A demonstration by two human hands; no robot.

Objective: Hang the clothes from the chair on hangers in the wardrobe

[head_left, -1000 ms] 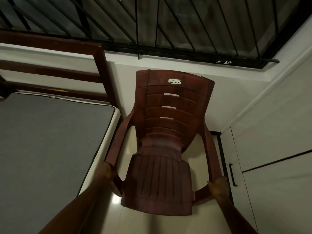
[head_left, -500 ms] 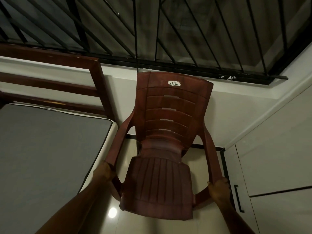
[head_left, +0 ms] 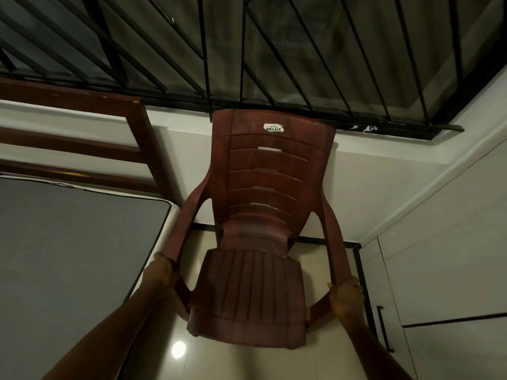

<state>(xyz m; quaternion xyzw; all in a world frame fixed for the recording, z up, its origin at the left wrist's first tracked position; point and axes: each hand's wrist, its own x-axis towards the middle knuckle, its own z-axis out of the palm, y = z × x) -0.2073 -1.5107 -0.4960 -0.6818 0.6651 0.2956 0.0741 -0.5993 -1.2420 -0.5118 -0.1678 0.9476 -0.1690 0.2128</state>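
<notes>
Can't see the chair [head_left: 260,283] legs at all, the seat covers them, so no telling if it's on the floor. Fingertips of the left hand [head_left: 162,271] and right hand [head_left: 346,298] wrap under the armrests, out of sight. The mattress [head_left: 68,256] runs off the left edge, the cupboard [head_left: 444,270] off the right. The small print above "DELUX" on the sticker [head_left: 273,128] is too tiny to read.
</notes>
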